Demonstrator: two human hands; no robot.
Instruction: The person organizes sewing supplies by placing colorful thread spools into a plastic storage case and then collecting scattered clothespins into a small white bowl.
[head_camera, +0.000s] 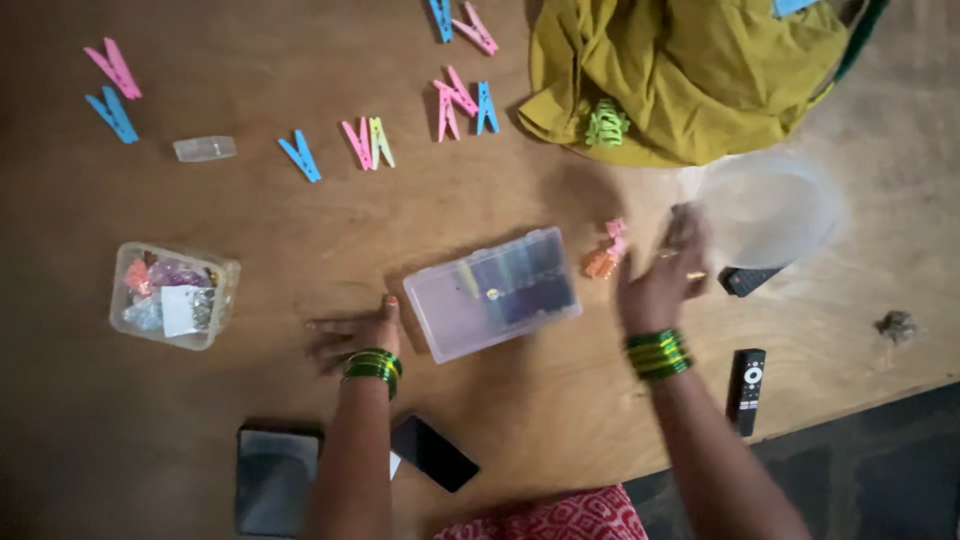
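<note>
My left hand (352, 335) lies flat on the wooden table (250, 420), fingers spread, just left of a clear rectangular plastic box (493, 292) with a shut lid and dark items inside. My right hand (665, 275) is blurred, raised to the right of the box, and holds a clear round plastic lid (768, 208). Both wrists wear green bangles. Small orange and pink clips (607, 252) lie between the box and my right hand.
Pink, blue and yellow clothespins (368, 142) are scattered along the far side. An olive cloth (690, 70) with a green hair claw (606, 124) lies at the far right. A small open tub of trinkets (175, 295) stands left. Two remotes (746, 388), two phones (433, 452) lie near.
</note>
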